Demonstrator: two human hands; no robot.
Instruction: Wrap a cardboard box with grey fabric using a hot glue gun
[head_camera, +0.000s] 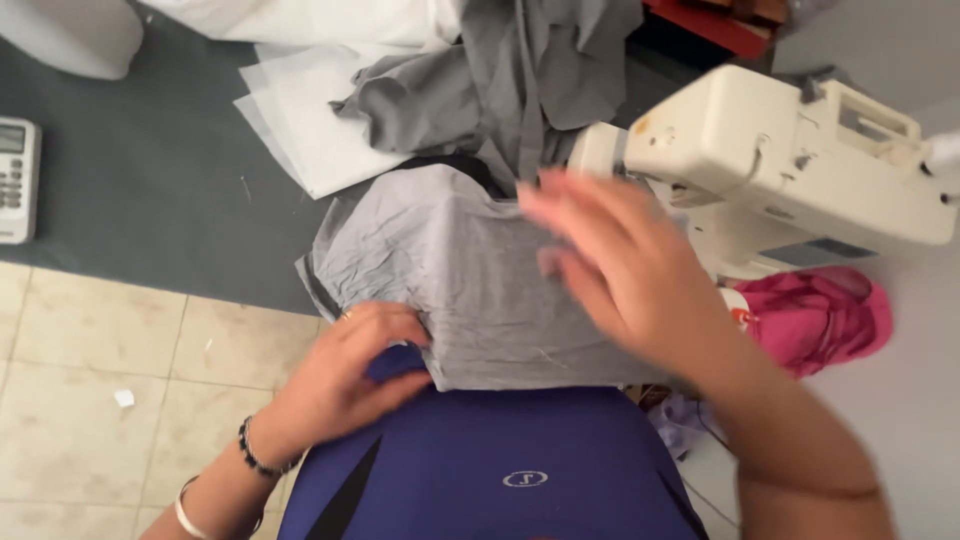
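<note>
A wrinkled grey garment (450, 270) lies spread on my lap, its far part bunched up toward the sewing machine (800, 160). My left hand (355, 365) grips the near left edge of the grey fabric, fingers curled over it, with a ring and dark bead bracelet visible. My right hand (610, 260) is blurred, fingers together and extended, passing flat over the right side of the fabric just in front of the machine. It holds nothing that I can make out.
More grey cloth (500, 80) and white sheets (310, 120) lie on a dark grey mat (140, 180). A white keypad device (15, 180) sits at far left. Pink fabric (820, 315) lies beside the machine. Beige tiled floor (100, 380) is at left.
</note>
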